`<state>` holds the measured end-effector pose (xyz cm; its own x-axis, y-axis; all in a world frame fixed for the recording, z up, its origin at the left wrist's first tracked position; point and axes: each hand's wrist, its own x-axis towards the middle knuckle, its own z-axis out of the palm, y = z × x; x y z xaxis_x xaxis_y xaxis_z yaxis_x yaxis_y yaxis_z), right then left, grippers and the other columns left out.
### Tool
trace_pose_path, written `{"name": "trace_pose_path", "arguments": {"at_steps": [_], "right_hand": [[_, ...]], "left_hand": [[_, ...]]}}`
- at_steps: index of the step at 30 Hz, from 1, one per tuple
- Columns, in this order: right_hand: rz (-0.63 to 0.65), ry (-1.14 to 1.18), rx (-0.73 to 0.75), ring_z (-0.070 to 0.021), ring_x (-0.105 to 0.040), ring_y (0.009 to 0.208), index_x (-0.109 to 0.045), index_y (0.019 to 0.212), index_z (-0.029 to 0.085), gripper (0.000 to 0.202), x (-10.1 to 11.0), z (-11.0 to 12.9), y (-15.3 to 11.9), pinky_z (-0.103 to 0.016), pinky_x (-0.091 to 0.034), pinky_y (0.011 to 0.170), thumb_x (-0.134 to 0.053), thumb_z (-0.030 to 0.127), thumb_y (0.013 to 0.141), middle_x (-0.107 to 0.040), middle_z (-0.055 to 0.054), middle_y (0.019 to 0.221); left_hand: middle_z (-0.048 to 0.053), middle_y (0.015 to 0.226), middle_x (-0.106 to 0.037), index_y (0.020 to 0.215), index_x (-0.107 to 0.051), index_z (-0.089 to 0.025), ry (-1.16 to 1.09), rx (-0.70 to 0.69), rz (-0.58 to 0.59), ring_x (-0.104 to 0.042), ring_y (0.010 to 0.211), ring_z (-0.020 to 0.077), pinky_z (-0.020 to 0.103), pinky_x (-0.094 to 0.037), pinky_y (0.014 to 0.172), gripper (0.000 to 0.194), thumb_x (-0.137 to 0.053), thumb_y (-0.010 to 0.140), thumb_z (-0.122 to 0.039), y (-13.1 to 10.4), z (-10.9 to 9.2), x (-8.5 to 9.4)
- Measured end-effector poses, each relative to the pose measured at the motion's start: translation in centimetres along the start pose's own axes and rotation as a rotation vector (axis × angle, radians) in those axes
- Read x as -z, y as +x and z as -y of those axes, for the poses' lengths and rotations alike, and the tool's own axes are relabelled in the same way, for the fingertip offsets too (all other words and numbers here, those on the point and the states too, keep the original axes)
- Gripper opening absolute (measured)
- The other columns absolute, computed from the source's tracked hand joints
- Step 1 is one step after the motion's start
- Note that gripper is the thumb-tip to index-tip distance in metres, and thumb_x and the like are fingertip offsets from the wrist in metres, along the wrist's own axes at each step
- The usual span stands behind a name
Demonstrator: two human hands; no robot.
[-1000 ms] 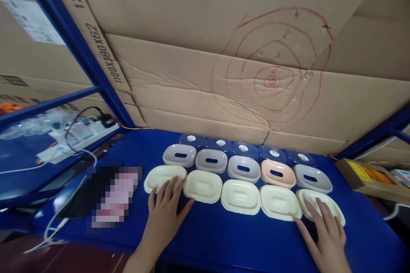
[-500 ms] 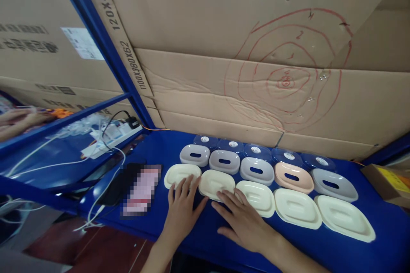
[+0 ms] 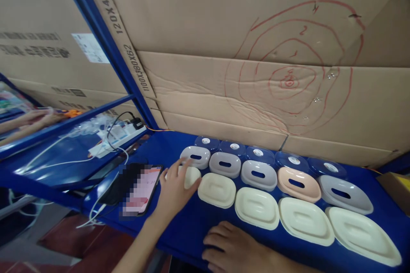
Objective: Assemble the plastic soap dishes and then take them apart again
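Several cream oval dishes (image 3: 257, 207) lie in a front row on the blue table. My left hand (image 3: 176, 185) is over the leftmost cream dish (image 3: 192, 176), fingers spread and partly covering it. Lower down, my right hand (image 3: 229, 245) rests near the table's front edge, below the cream row, its fingers loosely apart and holding nothing. Behind the cream row stand grey slotted dishes (image 3: 225, 165) and one peach slotted dish (image 3: 299, 184). Clear lids (image 3: 235, 147) with round stickers form the back row.
A phone (image 3: 141, 192) lies left of the dishes, near a power strip (image 3: 118, 140) with white cables. Cardboard (image 3: 205, 72) with red rings rises behind. A carton (image 3: 395, 190) sits at the right. Another person's hands (image 3: 41, 119) show at far left.
My left hand has moved slightly left and up over the leftmost cream dish. My right hand has drawn back from the cream dishes towards the front edge. The view has shifted slightly.
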<state>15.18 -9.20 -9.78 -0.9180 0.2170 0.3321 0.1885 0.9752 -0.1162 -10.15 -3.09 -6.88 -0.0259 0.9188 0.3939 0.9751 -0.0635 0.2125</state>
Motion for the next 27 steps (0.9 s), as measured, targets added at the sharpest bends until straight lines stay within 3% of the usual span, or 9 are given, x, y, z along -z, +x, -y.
{"name": "trace_pose_path", "arguments": {"at_steps": [6,10,14,17,21,27], "right_hand": [[-0.088,-0.027,0.063,-0.0142,-0.066,0.099,-0.067,0.106,0.024,0.017,-2.0,-0.9,0.0,-0.03,-0.045,0.076,-0.057,0.038,0.11,-0.076,0.004,0.107],[-0.171,-0.028,0.071,-0.0134,-0.064,0.097,-0.065,0.103,0.024,0.02,-3.0,-1.0,0.1,-0.03,-0.044,0.075,-0.055,0.038,0.112,-0.074,0.004,0.106],[-0.221,-0.006,0.069,-0.015,-0.063,0.095,-0.064,0.103,0.024,0.022,-3.8,-1.2,-0.1,-0.032,-0.042,0.074,-0.057,0.043,0.11,-0.073,0.004,0.105],[-0.165,0.026,0.074,-0.0156,-0.062,0.1,-0.062,0.108,0.024,0.025,-3.5,-1.3,-0.2,-0.032,-0.042,0.076,-0.06,0.048,0.108,-0.072,0.003,0.111],[-0.041,0.084,0.045,-0.0167,-0.061,0.105,-0.062,0.112,0.024,0.022,-2.1,-1.1,-0.2,-0.033,-0.042,0.081,-0.063,0.046,0.107,-0.071,0.003,0.116],[0.078,0.192,-0.062,-0.0184,-0.061,0.114,-0.064,0.115,0.022,0.018,0.8,-0.3,-0.1,-0.034,-0.043,0.094,-0.064,0.037,0.105,-0.073,-0.001,0.125]], "left_hand": [[0.023,0.174,-0.03,0.166,-0.041,-0.025,-0.011,0.004,0.231,-0.031,0.159,0.048,0.069,-0.038,0.117,0.098,-0.085,0.083,-0.053,7.5,1.3,-2.0],[0.018,0.175,-0.031,0.163,-0.045,-0.032,-0.028,-0.028,0.335,-0.029,0.16,0.0482,0.071,-0.041,0.115,0.096,-0.087,0.079,-0.052,9.4,2.0,-3.0],[0.017,0.169,-0.041,0.158,-0.05,-0.031,-0.019,-0.024,0.311,-0.036,0.156,0.0444,0.07,-0.044,0.113,0.088,-0.084,0.081,-0.057,10.1,2.5,-2.0],[0.018,0.167,-0.042,0.163,-0.041,-0.027,0.0,-0.006,0.218,-0.036,0.156,0.0431,0.07,-0.041,0.116,0.094,-0.08,0.084,-0.059,9.3,2.9,-0.5],[0.017,0.168,-0.04,0.163,-0.039,-0.025,0.004,-0.028,0.153,-0.034,0.156,0.0428,0.067,-0.037,0.122,0.097,-0.078,0.084,-0.065,5.4,3.3,0.9],[0.019,0.161,-0.045,0.158,-0.044,-0.024,-0.032,-0.032,-0.046,-0.044,0.149,0.0446,0.065,-0.041,0.12,0.086,-0.074,0.09,-0.067,-1.2,4.2,0.1]]}}
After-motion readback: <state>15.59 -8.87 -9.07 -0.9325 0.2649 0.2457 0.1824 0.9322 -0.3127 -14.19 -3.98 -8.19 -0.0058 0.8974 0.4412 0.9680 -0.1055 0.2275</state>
